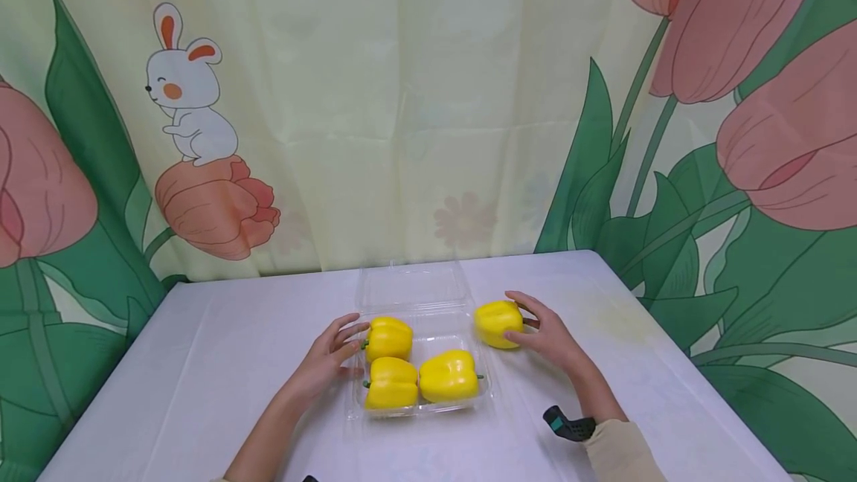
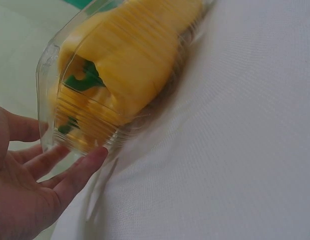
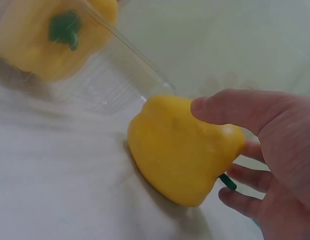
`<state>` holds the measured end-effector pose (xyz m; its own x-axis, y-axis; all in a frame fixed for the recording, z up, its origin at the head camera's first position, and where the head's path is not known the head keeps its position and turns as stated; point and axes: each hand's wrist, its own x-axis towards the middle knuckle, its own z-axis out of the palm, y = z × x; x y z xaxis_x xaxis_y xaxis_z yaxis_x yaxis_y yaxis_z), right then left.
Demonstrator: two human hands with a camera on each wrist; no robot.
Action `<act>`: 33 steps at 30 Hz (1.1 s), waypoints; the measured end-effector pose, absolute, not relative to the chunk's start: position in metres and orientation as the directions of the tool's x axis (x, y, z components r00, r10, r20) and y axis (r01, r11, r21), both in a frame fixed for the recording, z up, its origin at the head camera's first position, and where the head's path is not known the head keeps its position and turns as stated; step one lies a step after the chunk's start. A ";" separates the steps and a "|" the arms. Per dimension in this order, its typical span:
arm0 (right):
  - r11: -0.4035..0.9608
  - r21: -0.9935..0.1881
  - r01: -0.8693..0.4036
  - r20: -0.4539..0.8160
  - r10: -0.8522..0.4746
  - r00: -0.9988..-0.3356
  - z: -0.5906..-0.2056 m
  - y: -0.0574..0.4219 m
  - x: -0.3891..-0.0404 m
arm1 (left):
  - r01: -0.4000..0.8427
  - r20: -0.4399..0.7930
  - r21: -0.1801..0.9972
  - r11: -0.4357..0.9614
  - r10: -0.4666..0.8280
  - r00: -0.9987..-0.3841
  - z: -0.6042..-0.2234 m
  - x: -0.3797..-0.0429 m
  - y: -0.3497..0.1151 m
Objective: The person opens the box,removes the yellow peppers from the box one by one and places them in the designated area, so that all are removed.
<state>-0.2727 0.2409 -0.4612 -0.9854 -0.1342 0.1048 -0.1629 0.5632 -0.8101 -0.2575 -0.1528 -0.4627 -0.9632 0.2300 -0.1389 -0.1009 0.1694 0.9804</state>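
Observation:
At the left, the left hand [image 1: 326, 359] has its fingertips against the side wall of a clear plastic clamshell box [image 1: 438, 407]. In the left wrist view its fingers [image 2: 77, 175] spread loosely along the ribbed wall. Inside the box lie a back left yellow bell pepper [image 1: 390, 338], a front left one [image 1: 392, 384] and a front right one [image 1: 450, 376]. Right of the box, the right hand [image 1: 547, 333] grips another yellow bell pepper [image 3: 180, 150] at its stem end, thumb on one side and a finger on the other. This pepper's green stem [image 3: 227, 181] points toward the palm.
The box's clear lid [image 1: 413, 286] lies folded back behind it, toward the curtain [image 1: 402, 132] printed with tulips and a rabbit. A white cloth [image 1: 201, 393] covers the table. A black wrist strap [image 1: 569, 426] sits on the right forearm.

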 end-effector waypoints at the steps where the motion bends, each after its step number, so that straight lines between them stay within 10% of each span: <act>1: 0.563 -0.811 -0.161 0.105 -0.131 -0.986 -0.461 0.241 -0.272 | -0.103 -0.141 0.980 0.171 0.229 -0.963 -0.463 -0.257 -0.153; 33: 0.554 -0.808 -0.200 0.192 -0.073 -0.979 -0.441 0.239 -0.267 | -0.115 -0.153 0.979 0.170 0.227 -0.962 -0.462 -0.257 -0.153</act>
